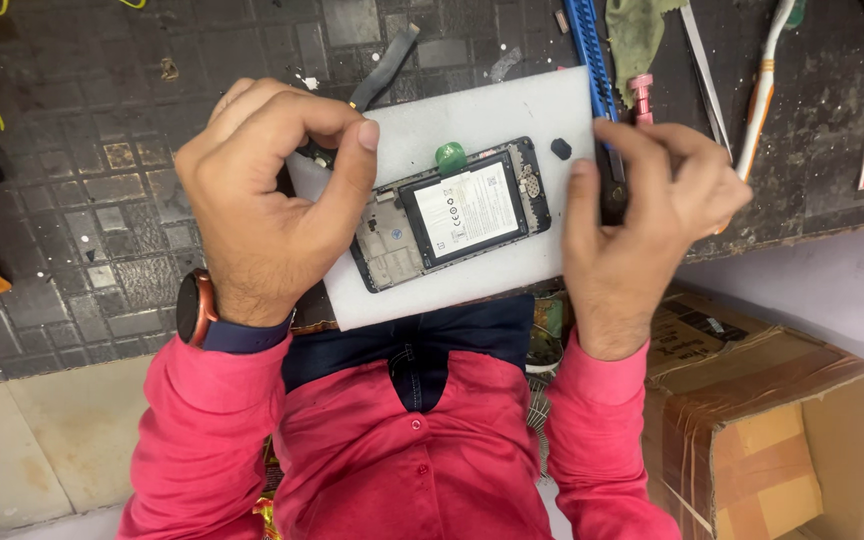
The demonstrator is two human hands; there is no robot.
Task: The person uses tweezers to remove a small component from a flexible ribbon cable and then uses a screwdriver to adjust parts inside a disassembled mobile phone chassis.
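Two hands are working over an opened phone (pixel 452 213) on a white pad (pixel 472 120): the left hand (pixel 267 195) pinching a small part, the right hand (pixel 642 215) gripping a dark tool; a steady, gentle grip seems wise.

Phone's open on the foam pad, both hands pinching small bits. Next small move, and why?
Probably bring the left hand down to the opened phone. Its thumb and forefinger pinch a small dark part above the white foam pad, beside the phone's exposed frame. The right hand grips a dark piece at the pad's right edge, clear of the battery. What the parts are, I cannot tell.
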